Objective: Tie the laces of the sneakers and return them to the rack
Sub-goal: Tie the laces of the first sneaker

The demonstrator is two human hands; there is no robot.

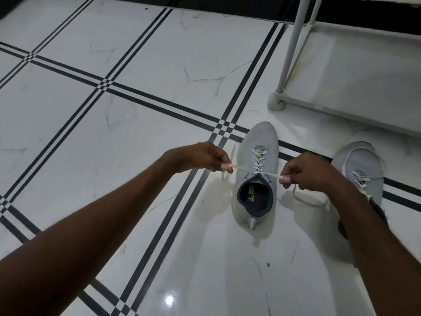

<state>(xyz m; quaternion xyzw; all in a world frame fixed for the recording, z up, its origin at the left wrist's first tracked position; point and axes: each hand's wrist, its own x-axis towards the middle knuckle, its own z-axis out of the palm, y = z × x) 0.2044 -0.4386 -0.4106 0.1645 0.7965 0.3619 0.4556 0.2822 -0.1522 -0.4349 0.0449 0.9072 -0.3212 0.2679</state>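
A light grey sneaker [256, 142] stands on the tiled floor, toe pointing away from me, its dark opening toward me. Its white lace [258, 172] is stretched taut sideways across the top of the tongue. My left hand [200, 157] pinches the left lace end just left of the shoe. My right hand [307, 173] pinches the right end just right of it, with a slack lace loop hanging below onto the floor. A second grey sneaker [360, 165] sits to the right, partly hidden behind my right forearm, its laces loose.
A white shoe rack [341, 110] stands at the upper right, its corner foot [276, 102] close beyond the first sneaker's toe and its upright pole [296, 42] rising from it. The floor [114, 110] is glossy white marble tile with black stripe lines. A dark wall base runs along the top edge.
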